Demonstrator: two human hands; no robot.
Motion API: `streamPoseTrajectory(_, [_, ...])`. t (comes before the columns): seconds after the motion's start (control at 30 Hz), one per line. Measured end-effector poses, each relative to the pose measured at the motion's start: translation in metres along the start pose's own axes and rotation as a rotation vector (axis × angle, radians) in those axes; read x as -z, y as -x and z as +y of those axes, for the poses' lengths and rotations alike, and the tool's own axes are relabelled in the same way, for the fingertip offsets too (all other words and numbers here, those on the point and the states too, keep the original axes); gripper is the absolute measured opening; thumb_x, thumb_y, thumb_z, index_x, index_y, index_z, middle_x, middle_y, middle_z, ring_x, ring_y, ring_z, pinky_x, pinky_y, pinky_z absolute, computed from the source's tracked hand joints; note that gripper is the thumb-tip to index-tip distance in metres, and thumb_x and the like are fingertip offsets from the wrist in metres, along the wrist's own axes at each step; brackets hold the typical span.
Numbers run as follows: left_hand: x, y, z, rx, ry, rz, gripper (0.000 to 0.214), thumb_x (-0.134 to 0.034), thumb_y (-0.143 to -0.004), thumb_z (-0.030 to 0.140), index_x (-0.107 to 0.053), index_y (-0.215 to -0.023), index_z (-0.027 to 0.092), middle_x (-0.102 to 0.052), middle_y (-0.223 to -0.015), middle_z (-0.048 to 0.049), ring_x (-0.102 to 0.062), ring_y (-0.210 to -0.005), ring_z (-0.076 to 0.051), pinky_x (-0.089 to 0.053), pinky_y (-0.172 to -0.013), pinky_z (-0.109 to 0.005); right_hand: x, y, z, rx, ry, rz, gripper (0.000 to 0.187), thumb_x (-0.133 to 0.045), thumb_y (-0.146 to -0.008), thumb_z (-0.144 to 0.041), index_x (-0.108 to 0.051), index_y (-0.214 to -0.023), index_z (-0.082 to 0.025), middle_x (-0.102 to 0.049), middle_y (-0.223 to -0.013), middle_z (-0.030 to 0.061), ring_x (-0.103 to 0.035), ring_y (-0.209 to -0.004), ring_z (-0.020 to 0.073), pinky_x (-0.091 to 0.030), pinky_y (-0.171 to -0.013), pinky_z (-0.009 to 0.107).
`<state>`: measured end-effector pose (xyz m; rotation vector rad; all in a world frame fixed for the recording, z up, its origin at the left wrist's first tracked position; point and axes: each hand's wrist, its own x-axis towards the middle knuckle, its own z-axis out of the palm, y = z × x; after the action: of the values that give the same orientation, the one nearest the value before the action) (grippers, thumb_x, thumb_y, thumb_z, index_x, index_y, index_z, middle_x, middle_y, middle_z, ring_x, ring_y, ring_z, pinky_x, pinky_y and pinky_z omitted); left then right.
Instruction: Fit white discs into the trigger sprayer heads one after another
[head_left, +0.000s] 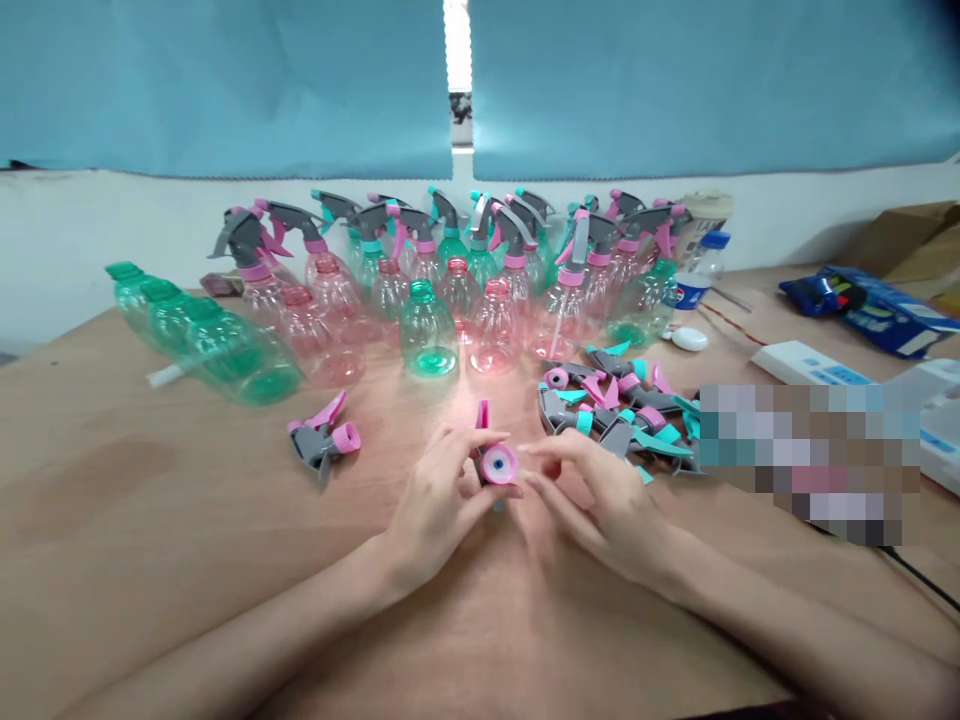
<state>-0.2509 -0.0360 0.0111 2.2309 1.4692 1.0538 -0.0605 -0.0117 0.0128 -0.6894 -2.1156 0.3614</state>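
Held over the table's near middle is a grey and pink spray trigger head, its round pink collar facing me. My left hand pinches it from the left, fingers above and thumb below. At the collar's right edge is my right hand, thumb and index finger apart; whether the tips touch the collar I cannot tell. A loose pink and grey trigger head lies to the left. On the right is a pile of grey trigger heads with pink and teal parts. Ahead stand a green bottle and a pink bottle, both without heads.
Behind are several bottles with trigger heads fitted. Headless green bottles stand far left. To the right are a drink bottle, a white mouse-shaped object, a power strip and a blue packet.
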Motion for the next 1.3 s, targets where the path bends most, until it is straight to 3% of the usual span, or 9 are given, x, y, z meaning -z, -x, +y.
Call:
streamPoseTrajectory(0.1, [-0.001, -0.002, -0.001, 0.053, 0.038, -0.033, 0.032, -0.068, -0.079, 0.023, -0.056, -0.109, 0.023, -0.060, -0.096, -0.0038, -0.058, -0.085, -0.020, -0.049, -0.070, -0.031, -0.004, 0.002, -0.002, -0.040, -0.009, -0.065, 0.018, -0.047, -0.092, -0.026, -0.054, -0.107, -0.018, -0.061, -0.076, 0.0014, -0.058, -0.065, 0.0131, -0.048, -0.062, 0.026])
streamPoseTrajectory(0.3, [-0.002, -0.005, -0.002, 0.037, 0.024, -0.079, 0.029, -0.065, -0.080, 0.016, -0.060, -0.108, 0.022, -0.060, -0.098, -0.0052, -0.055, -0.092, -0.021, -0.049, -0.073, -0.033, -0.009, 0.002, 0.003, -0.067, -0.007, -0.177, 0.023, -0.051, -0.091, -0.033, -0.053, -0.109, -0.018, -0.061, -0.080, 0.0029, -0.059, -0.071, 0.0148, -0.049, -0.066, 0.027])
streamPoseTrajectory(0.53, [-0.002, -0.005, -0.003, -0.030, -0.004, -0.102, 0.042, -0.069, -0.078, 0.024, -0.057, -0.118, 0.018, -0.061, -0.100, -0.0071, -0.053, -0.092, -0.022, -0.048, -0.079, -0.036, -0.009, 0.003, 0.002, -0.085, 0.044, -0.179, 0.025, -0.050, -0.092, -0.033, -0.053, -0.111, -0.017, -0.063, -0.083, 0.0036, -0.059, -0.075, 0.0159, -0.048, -0.070, 0.030])
streamPoseTrajectory(0.83, [0.000, -0.004, -0.003, -0.065, 0.018, -0.052, 0.033, -0.071, -0.078, 0.025, -0.059, -0.108, 0.018, -0.064, -0.095, -0.0051, -0.054, -0.087, -0.020, -0.047, -0.077, -0.033, -0.007, 0.002, 0.000, -0.118, 0.138, -0.159, 0.024, -0.052, -0.091, -0.037, -0.058, -0.106, -0.019, -0.061, -0.070, -0.0004, -0.057, -0.064, 0.0149, -0.040, -0.064, 0.030])
streamPoseTrajectory(1.17, [-0.003, -0.003, -0.002, -0.048, 0.036, 0.003, 0.027, -0.069, -0.078, 0.022, -0.059, -0.103, 0.018, -0.062, -0.083, -0.0014, -0.056, -0.077, -0.017, -0.048, -0.069, -0.028, -0.011, 0.006, 0.001, -0.045, 0.086, -0.172, 0.036, -0.053, -0.091, -0.036, -0.050, -0.120, -0.015, -0.059, -0.064, -0.0026, -0.056, -0.062, 0.0142, -0.044, -0.070, 0.030])
streamPoseTrajectory(1.3, [-0.002, -0.005, -0.002, -0.106, 0.068, 0.008, 0.025, -0.068, -0.079, 0.019, -0.060, -0.103, 0.016, -0.064, -0.083, -0.0019, -0.056, -0.077, -0.016, -0.047, -0.069, -0.027, -0.011, 0.007, 0.001, -0.016, 0.071, -0.167, 0.037, -0.053, -0.091, -0.036, -0.050, -0.120, -0.014, -0.056, -0.059, -0.0045, -0.055, -0.059, 0.0131, -0.043, -0.068, 0.028])
